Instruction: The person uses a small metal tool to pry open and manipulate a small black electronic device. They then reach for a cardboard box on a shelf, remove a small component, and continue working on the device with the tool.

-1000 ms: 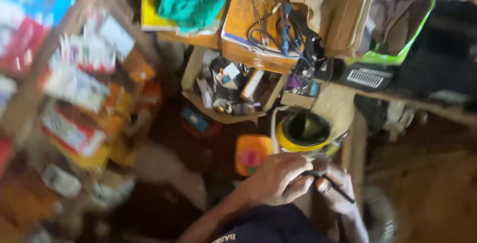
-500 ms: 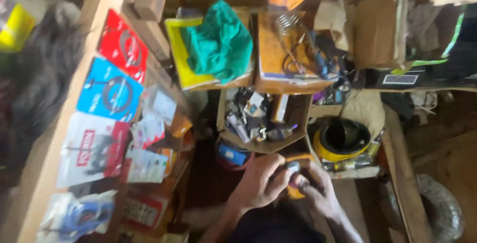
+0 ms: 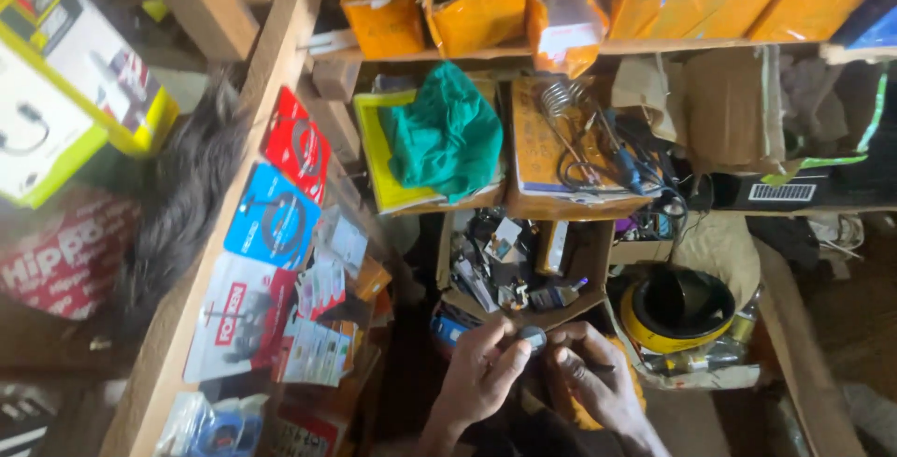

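Observation:
My left hand (image 3: 481,378) pinches a small grey round part (image 3: 533,337) between thumb and fingers, low in the head view. My right hand (image 3: 598,378) sits just to its right and grips a thin dark tool (image 3: 598,366) that points toward the part. Both hands hover just below an open cardboard box of small dark parts (image 3: 523,275).
A yellow-rimmed black bowl (image 3: 677,312) stands right of the hands. Above are a green cloth (image 3: 444,135) on a yellow box, a soldering iron with coil stand (image 3: 584,135) on a cardboard box, and orange boxes (image 3: 467,4) on a shelf. Hanging cable packets (image 3: 276,223) line the left wall.
The view has tilted up and left, showing more shelf. My hands have stayed close together on the small part, lower in the frame.

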